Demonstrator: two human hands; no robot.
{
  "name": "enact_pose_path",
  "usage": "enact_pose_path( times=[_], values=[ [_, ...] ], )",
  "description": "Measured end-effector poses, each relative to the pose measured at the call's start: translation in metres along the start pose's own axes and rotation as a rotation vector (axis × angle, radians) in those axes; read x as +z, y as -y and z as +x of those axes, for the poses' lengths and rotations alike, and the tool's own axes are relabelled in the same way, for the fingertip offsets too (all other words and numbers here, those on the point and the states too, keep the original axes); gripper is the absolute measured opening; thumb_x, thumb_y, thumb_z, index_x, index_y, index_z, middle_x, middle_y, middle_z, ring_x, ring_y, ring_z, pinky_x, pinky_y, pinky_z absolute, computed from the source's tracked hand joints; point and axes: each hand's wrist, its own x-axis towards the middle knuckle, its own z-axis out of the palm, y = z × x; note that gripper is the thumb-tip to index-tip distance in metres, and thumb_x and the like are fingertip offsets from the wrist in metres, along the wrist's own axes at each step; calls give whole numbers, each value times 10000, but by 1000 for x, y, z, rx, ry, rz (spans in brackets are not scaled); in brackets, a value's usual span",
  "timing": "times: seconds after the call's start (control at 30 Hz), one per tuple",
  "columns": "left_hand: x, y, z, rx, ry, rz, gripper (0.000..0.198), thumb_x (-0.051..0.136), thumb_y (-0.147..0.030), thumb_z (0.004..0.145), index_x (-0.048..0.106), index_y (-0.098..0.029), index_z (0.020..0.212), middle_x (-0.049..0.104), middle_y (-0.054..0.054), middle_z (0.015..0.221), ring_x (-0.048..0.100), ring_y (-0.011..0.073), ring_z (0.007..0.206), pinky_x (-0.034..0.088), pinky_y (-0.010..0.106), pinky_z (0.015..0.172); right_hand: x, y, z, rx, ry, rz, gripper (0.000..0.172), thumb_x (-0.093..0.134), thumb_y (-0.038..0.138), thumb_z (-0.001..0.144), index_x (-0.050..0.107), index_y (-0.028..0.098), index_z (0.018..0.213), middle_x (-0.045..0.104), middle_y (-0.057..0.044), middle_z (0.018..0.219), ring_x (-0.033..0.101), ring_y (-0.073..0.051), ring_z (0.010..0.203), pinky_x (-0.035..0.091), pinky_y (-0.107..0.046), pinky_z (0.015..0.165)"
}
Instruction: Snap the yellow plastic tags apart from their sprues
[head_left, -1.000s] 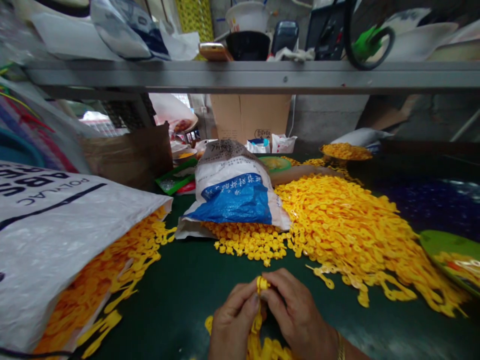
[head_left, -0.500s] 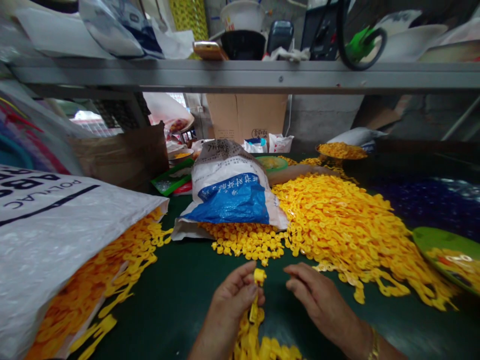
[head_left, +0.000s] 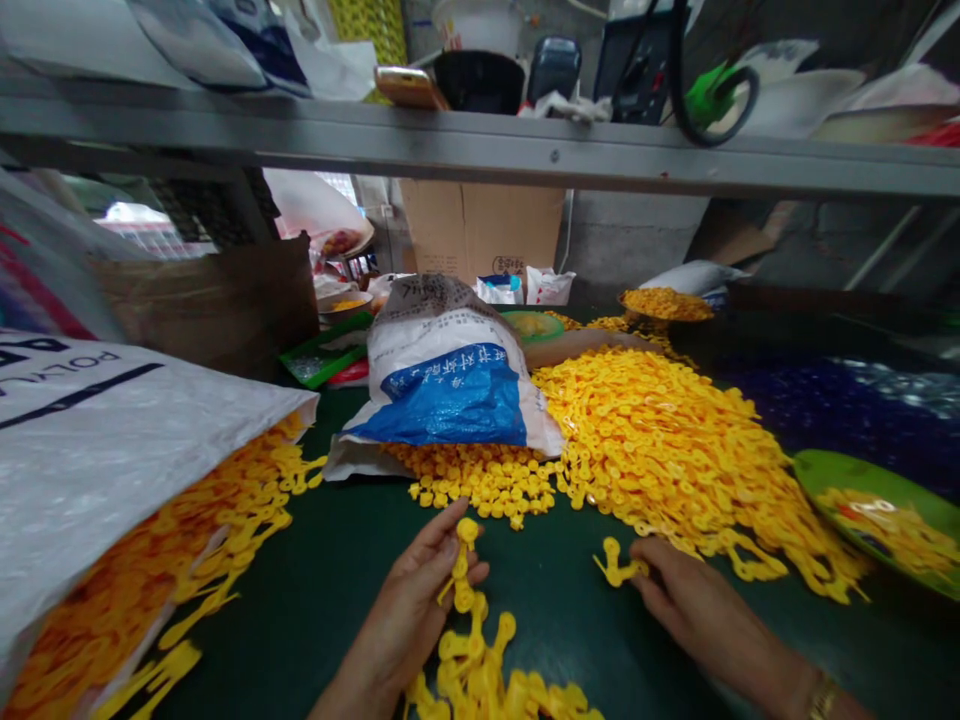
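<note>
My left hand [head_left: 416, 595] is closed on a small yellow plastic part [head_left: 463, 560] with a round cap-like end, which stands up between thumb and fingers. Below it lies a loose cluster of yellow parts [head_left: 487, 665] at the near edge of view. To the right, my right hand [head_left: 694, 605] pinches another yellow plastic part [head_left: 613, 563], a short branched piece with a ring end. Its tip points left, over the green table top [head_left: 570, 610]. Small round yellow caps [head_left: 480, 480] lie spread beyond both hands.
A large heap of yellow parts [head_left: 667, 440] rises at the right, beside a green plate [head_left: 847, 475]. A white-and-blue sack [head_left: 457, 380] stands centrally. On the left, a white sack [head_left: 127, 440] spills yellow parts. A metal shelf beam [head_left: 480, 140] crosses overhead.
My right hand has moved right and now shows a yellow plastic part in its fingers, where none was visible before. My left hand has shifted left. The view has turned slightly.
</note>
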Motion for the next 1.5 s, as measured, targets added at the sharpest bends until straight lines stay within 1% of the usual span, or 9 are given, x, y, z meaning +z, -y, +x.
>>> enact_pose_path(
  times=[0.17, 0.37, 0.57, 0.77, 1.03, 1.17, 1.3, 1.4, 1.5],
  values=[
    [-5, 3, -2, -35, 122, -46, 458, 712, -252, 770, 605, -209, 1214, 630, 8, 838, 611, 126, 762, 492, 382, 888, -18, 31, 9, -90, 85, -30, 203, 416, 123, 874, 584, 222, 927, 628, -49, 860, 617, -215, 803, 452, -329, 717],
    [-5, 10, 0, -22, 175, -21, 354, 722, -248, 759, 656, -177, 1100, 618, -6, 749, 602, 110, 686, 477, 395, 896, 6, 71, 15, -241, 157, -2, 171, 492, 98, 840, 607, 206, 906, 637, -61, 898, 621, -235, 828, 475, -338, 721],
    [-9, 17, 6, -65, 189, 30, 355, 732, -286, 743, 634, -191, 1070, 646, 8, 739, 647, 150, 692, 488, 294, 726, -9, 52, 25, -242, 96, 72, 216, 448, 182, 935, 596, 210, 1090, 629, -57, 972, 587, -202, 927, 463, -318, 810],
    [-14, 20, 11, 2, 191, 131, 382, 730, -291, 739, 635, -171, 1088, 681, 26, 776, 634, 139, 697, 449, 239, 669, -5, 58, 19, -361, 117, 71, 135, 554, 182, 877, 646, 216, 969, 610, -61, 1044, 508, -243, 1026, 406, -386, 907],
    [-14, 25, 10, 19, 270, 134, 362, 725, -278, 741, 631, -175, 1075, 671, 12, 739, 614, 134, 646, 460, 253, 635, 12, 68, 22, -286, 97, 160, 183, 468, 227, 912, 632, 188, 841, 638, -60, 825, 574, -224, 807, 453, -373, 757],
    [-13, 26, 10, 5, 291, 35, 330, 738, -270, 726, 639, -188, 1030, 662, 5, 754, 625, 138, 634, 468, 258, 611, 16, 86, 28, -14, 141, 759, 252, 456, 334, 935, 591, 199, 1100, 672, -19, 814, 632, -167, 739, 488, -264, 660],
    [-9, 25, 7, -12, 280, -26, 332, 759, -258, 698, 648, -190, 1003, 672, 12, 788, 643, 142, 626, 485, 268, 622, 24, 109, 29, 150, 220, 1399, 289, 593, 389, 861, 646, 183, 1056, 694, -7, 793, 627, -123, 599, 470, -223, 578],
    [-7, 23, 4, -30, 322, -23, 313, 736, -269, 723, 644, -193, 1012, 698, 34, 774, 649, 143, 587, 479, 257, 600, 27, 120, 29, 161, 226, 1574, 304, 659, 387, 815, 679, 177, 1035, 717, -28, 816, 646, -135, 624, 498, -243, 619],
    [-7, 22, 2, -27, 324, -52, 277, 719, -246, 741, 648, -187, 1003, 713, 51, 799, 648, 142, 597, 487, 259, 602, 27, 125, 30, 177, 149, 1541, 309, 700, 391, 782, 699, 195, 1020, 735, -33, 830, 672, -161, 684, 524, -265, 659]
  ],
)
